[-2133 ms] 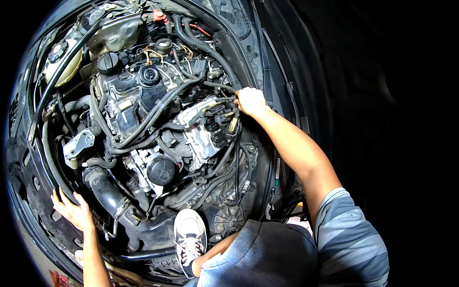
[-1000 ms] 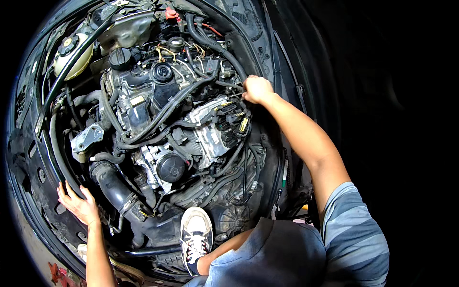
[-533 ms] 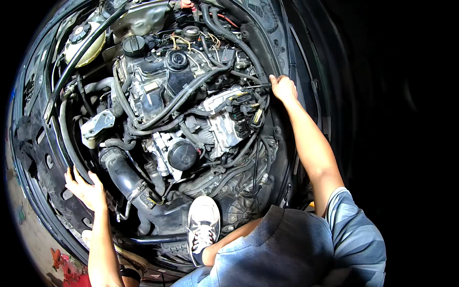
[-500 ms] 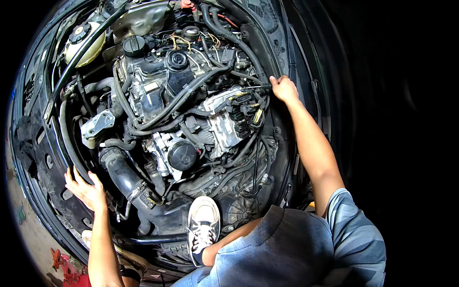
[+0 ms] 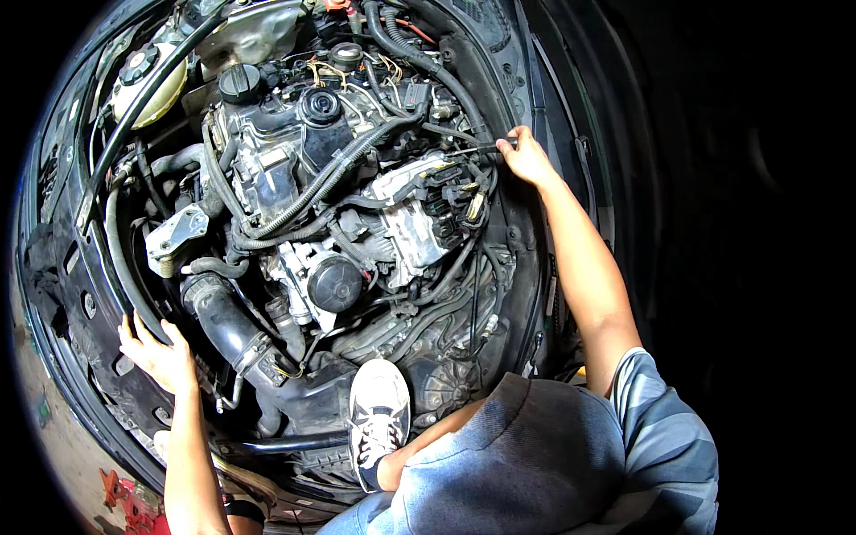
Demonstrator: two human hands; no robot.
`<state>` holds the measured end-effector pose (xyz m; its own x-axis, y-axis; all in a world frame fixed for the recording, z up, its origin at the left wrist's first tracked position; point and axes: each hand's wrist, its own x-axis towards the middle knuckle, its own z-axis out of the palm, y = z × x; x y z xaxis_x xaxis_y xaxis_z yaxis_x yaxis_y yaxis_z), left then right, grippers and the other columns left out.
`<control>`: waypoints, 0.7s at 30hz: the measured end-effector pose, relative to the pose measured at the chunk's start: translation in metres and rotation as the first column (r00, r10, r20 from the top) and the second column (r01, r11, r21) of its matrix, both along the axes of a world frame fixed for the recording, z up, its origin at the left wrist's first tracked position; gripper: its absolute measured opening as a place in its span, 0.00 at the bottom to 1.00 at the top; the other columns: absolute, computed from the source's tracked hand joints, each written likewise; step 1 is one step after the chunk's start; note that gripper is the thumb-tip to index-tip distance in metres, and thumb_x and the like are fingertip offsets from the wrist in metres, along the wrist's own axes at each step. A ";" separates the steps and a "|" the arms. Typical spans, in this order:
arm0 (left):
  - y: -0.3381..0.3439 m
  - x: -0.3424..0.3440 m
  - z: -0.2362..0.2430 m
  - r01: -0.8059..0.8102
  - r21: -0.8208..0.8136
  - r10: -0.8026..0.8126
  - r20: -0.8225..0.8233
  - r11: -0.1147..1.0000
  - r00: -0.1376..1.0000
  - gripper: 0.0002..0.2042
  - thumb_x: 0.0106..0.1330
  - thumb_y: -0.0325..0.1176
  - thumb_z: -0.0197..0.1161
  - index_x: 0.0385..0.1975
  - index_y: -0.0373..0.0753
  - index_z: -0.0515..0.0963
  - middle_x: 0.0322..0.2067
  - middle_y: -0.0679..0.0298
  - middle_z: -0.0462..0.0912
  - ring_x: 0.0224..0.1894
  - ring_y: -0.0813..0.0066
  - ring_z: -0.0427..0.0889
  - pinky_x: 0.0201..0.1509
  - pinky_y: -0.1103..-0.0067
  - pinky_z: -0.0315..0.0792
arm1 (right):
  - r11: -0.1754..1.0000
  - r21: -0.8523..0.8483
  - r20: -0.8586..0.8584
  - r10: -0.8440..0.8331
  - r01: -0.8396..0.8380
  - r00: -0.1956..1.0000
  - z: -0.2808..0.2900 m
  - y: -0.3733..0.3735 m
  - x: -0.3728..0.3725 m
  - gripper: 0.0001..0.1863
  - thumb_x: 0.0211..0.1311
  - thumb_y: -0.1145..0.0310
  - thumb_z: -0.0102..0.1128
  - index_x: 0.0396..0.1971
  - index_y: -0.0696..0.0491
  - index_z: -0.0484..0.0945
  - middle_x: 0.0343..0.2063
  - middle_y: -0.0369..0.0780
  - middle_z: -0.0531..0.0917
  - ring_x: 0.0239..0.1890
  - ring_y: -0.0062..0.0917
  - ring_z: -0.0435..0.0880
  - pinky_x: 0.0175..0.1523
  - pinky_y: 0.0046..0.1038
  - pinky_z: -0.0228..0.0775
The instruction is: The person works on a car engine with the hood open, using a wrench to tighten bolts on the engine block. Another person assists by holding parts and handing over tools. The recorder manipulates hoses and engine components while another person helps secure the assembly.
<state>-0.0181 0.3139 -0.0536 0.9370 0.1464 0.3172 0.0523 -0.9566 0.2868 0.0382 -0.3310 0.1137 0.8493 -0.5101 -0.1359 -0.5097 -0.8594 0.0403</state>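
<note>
By the right hand (image 5: 526, 160), 1 thin tool (image 5: 474, 150) was grasped; the left hand (image 5: 163, 357) was laid, splayed, at a hose (image 5: 122, 267).

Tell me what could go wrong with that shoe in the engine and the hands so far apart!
The shoe is in among engine parts, so it might slip or crack something underneath. The right hand holds a thin tool close to the plugs, so a slip could poke or scratch one. The left hand is spread beside the hose, not closed tightly around it, so it might not help much if the person wobbles.
</note>
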 end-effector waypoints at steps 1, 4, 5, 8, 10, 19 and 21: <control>0.001 0.000 0.001 0.002 0.011 -0.002 0.003 1.000 1.000 0.24 0.62 0.34 0.59 0.58 0.34 0.69 0.61 0.51 0.66 0.65 0.50 0.62 0.69 0.61 0.56 | 0.999 -0.055 -0.039 -0.003 0.001 0.999 0.004 0.007 0.003 0.37 0.64 0.38 0.45 0.52 0.59 0.74 0.47 0.56 0.80 0.54 0.49 0.77 0.58 0.44 0.68; 0.003 -0.001 -0.001 -0.002 0.076 0.003 -0.009 0.997 1.000 0.24 0.62 0.35 0.59 0.59 0.35 0.69 0.61 0.51 0.66 0.66 0.51 0.61 0.71 0.61 0.53 | 0.978 -0.147 -0.085 -0.161 0.148 0.983 0.015 0.036 0.018 0.37 0.63 0.37 0.45 0.49 0.59 0.78 0.47 0.55 0.80 0.54 0.49 0.78 0.58 0.44 0.68; 0.004 -0.002 -0.001 0.001 0.064 -0.001 -0.002 0.998 1.000 0.24 0.62 0.35 0.59 0.59 0.35 0.69 0.61 0.51 0.66 0.66 0.51 0.61 0.71 0.60 0.53 | 0.961 -0.165 -0.089 -0.239 0.223 0.967 0.014 0.043 0.020 0.37 0.63 0.36 0.45 0.47 0.59 0.79 0.47 0.55 0.81 0.54 0.49 0.78 0.58 0.44 0.68; 0.005 -0.002 0.004 -0.016 -0.006 0.016 -0.003 1.000 1.000 0.24 0.62 0.35 0.59 0.58 0.35 0.69 0.61 0.51 0.66 0.66 0.50 0.61 0.71 0.58 0.51 | 0.988 -0.089 -0.069 -0.132 0.126 0.989 0.011 0.035 0.025 0.32 0.63 0.43 0.50 0.48 0.60 0.76 0.48 0.56 0.79 0.55 0.50 0.76 0.59 0.42 0.67; -0.002 0.000 0.000 -0.016 -0.018 0.016 -0.007 1.000 1.000 0.25 0.60 0.37 0.60 0.58 0.34 0.70 0.61 0.51 0.66 0.66 0.50 0.61 0.71 0.56 0.50 | 0.996 0.014 0.016 0.086 -0.086 0.996 0.004 0.003 0.016 0.27 0.61 0.50 0.56 0.50 0.59 0.71 0.47 0.57 0.80 0.55 0.51 0.76 0.59 0.42 0.67; 0.005 0.003 0.003 -0.036 -0.033 0.033 -0.062 0.999 0.998 0.27 0.56 0.38 0.61 0.56 0.34 0.70 0.60 0.49 0.65 0.67 0.49 0.58 0.73 0.53 0.46 | 0.996 -0.040 0.007 0.085 -0.085 0.996 -0.003 -0.011 0.013 0.38 0.64 0.36 0.46 0.50 0.61 0.74 0.46 0.62 0.78 0.54 0.54 0.75 0.58 0.43 0.66; 0.003 0.001 0.005 -0.038 -0.052 0.034 -0.086 0.998 0.996 0.27 0.56 0.38 0.61 0.56 0.33 0.69 0.60 0.49 0.64 0.67 0.49 0.57 0.73 0.53 0.45 | 0.983 -0.082 -0.010 0.163 -0.163 0.987 -0.006 -0.020 0.013 0.36 0.64 0.39 0.49 0.50 0.62 0.71 0.46 0.62 0.78 0.53 0.54 0.75 0.56 0.44 0.66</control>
<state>-0.0167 0.3173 -0.0489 0.9541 0.1949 0.2273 0.1128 -0.9371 0.3302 0.0516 -0.3513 0.1076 0.9216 -0.3744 -0.1021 -0.3629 -0.9247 0.1154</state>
